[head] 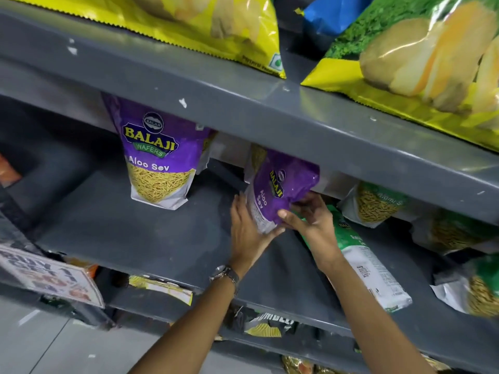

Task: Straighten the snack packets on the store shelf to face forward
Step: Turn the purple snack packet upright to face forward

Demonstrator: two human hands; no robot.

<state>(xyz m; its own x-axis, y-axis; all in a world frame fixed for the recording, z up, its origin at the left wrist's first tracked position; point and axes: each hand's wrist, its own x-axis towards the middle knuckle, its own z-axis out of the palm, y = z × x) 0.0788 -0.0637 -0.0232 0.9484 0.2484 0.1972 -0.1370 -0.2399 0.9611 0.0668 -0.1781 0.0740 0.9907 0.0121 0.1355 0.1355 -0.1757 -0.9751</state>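
A purple Aloo Sev packet is tilted sideways over the middle grey shelf, with its label turned on its side. My left hand cups its lower left edge and my right hand grips its lower right corner. Another purple Aloo Sev packet stands upright facing forward to the left. A green packet lies flat on the shelf under my right forearm.
More green sev packets stand and lean at the right. The shelf above overhangs closely and carries yellow chip bags and a green one. A price sign hangs at the lower left. Lower shelves hold other packets.
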